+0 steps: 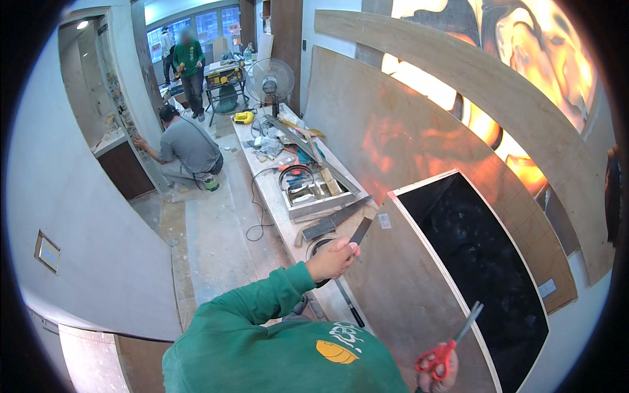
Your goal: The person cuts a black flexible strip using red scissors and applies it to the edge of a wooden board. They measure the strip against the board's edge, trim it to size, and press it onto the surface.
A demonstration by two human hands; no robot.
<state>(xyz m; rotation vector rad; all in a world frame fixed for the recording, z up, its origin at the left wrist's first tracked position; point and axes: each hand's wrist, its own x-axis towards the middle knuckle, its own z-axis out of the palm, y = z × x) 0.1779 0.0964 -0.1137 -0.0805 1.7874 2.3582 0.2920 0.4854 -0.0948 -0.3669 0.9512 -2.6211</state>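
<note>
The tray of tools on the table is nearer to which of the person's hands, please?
Left: the left hand, gripping a dark flat strip, is just on the near side of the tray; the right hand, holding red-handled scissors, is farther off, toward the lower right.

A pale wall (98, 209) fills the left, with a rectangular socket (48, 254) set low in it. Beyond it, a doorway (85, 65) opens on a small room with a dark brown cabinet (124, 169) and a round ceiling light (82, 25). The floor (219, 209) is pale and dusty. Bluish windows (206, 42) line the far end, near a standing fan (270, 78). A long white desk (272, 190) runs down the middle. On the right, a bright amber-patterned panel (537, 52) shows behind a large board (393, 124) and a long plank (419, 40).
</note>
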